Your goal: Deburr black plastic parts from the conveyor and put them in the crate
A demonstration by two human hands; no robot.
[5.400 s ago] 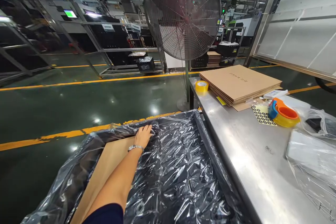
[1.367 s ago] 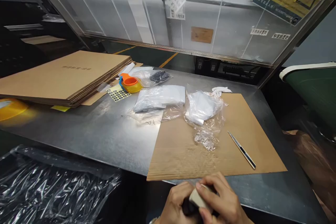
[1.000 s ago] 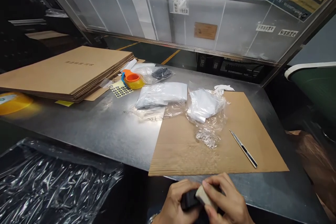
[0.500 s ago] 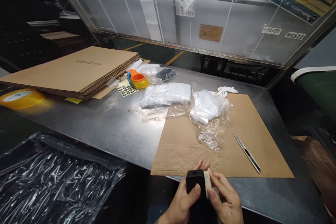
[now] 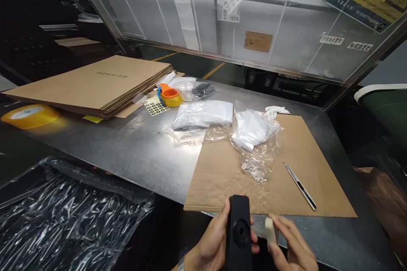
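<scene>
The left hand (image 5: 211,239) has its fingers clamped on a black housing (image 5: 240,237) near the steel surface's (image 5: 140,148) edge; slack grip could drop it. The right hand's (image 5: 295,245) fingers pinch a pale block (image 5: 269,229); careless pressure might scuff the housing.

The left hand (image 5: 212,240) is bare; behind it a shiny, silver-coloured metal wristband (image 5: 181,265) is worn, partly cut off by the lower edge. The right hand (image 5: 294,245) is likewise bare.
</scene>
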